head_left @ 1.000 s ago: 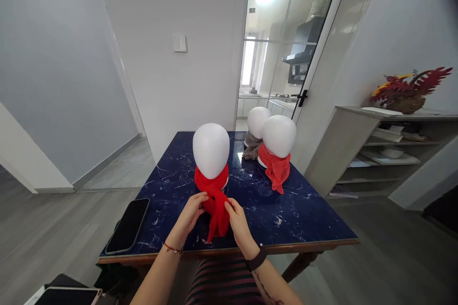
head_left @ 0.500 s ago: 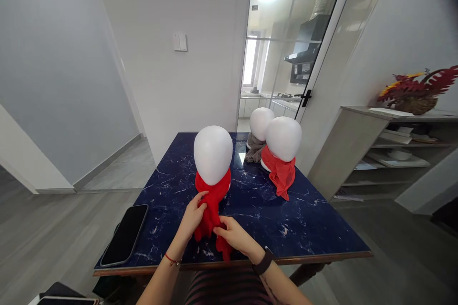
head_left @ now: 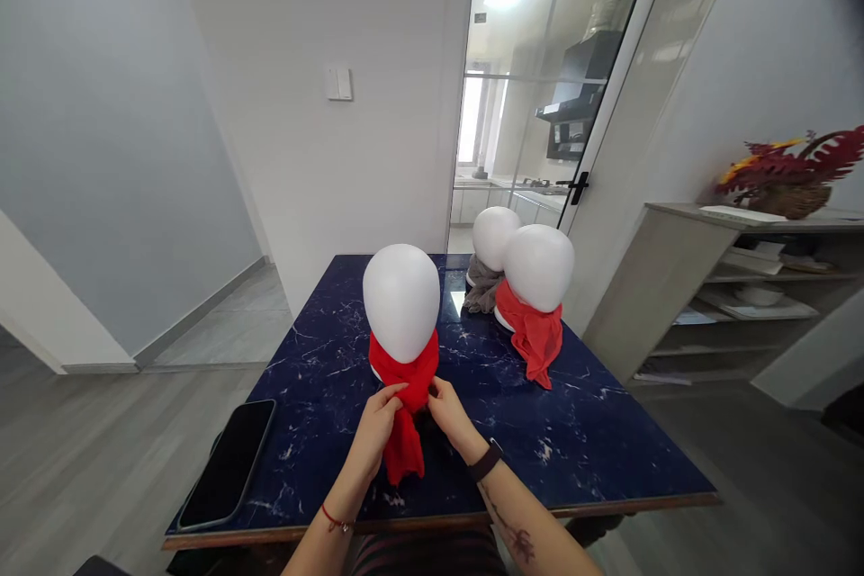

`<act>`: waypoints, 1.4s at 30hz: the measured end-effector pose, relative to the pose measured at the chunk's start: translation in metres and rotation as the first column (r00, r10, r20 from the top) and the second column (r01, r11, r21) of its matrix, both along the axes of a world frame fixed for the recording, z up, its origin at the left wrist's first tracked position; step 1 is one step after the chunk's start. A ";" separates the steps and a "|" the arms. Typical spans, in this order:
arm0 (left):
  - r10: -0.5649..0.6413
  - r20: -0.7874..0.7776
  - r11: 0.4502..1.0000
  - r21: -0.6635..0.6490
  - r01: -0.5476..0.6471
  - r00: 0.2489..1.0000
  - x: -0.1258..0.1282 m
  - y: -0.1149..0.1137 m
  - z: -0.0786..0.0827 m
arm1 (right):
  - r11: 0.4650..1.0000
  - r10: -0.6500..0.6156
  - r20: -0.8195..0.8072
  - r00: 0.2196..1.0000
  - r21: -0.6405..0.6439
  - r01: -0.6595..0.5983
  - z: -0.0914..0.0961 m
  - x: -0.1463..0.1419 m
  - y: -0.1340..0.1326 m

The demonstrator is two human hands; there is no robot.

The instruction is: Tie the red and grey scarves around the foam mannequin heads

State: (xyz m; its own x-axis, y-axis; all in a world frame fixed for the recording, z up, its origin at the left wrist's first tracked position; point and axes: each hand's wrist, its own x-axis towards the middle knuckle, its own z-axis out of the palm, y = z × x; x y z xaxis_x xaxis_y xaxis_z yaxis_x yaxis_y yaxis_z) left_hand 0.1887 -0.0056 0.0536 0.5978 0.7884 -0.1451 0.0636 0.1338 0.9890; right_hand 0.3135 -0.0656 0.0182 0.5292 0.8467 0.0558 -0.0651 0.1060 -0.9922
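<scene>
A white mannequin head point(head_left: 400, 301) stands upright at the middle of the dark blue marbled table point(head_left: 317, 432). Around its neck goes a bright red scarf point(head_left: 405, 450), one end hanging down in front. My left hand point(head_left: 379, 418) pinches the scarf at its left side, below the chin. On the other side, the fingertips of my right hand point(head_left: 451, 412) close on the scarf's right edge. Farther back to the right, a second white head point(head_left: 539, 265) wears a lighter red scarf point(head_left: 536, 342), and a third head point(head_left: 495, 237) behind it has a grey scarf point(head_left: 484, 286).
A black smartphone point(head_left: 229, 463) lies at the table's left front edge. Behind the table are a wall and a glass door point(head_left: 519, 108). A grey shelf unit point(head_left: 695, 261) with papers and a flower basket point(head_left: 789, 189) stands on the right.
Both hands have shifted up toward the neck of the front head. My right hand has left the scarf's lower end for its right edge. The hanging part is now gathered narrower.
</scene>
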 end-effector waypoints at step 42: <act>0.216 -0.139 0.714 0.698 -0.059 0.967 0.009 -0.011 0.002 | 0.988 0.143 -0.809 0.570 0.149 -0.036 0.014 0.000 0.014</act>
State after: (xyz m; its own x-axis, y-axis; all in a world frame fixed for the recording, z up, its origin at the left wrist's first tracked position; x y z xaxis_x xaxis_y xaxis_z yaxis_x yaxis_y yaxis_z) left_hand 0.1980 -0.0165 0.0557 0.4949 0.7886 0.3651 0.3004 -0.5494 0.7797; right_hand 0.3134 -0.0519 0.0319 0.3174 0.9090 -0.2703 -0.8554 0.1513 -0.4954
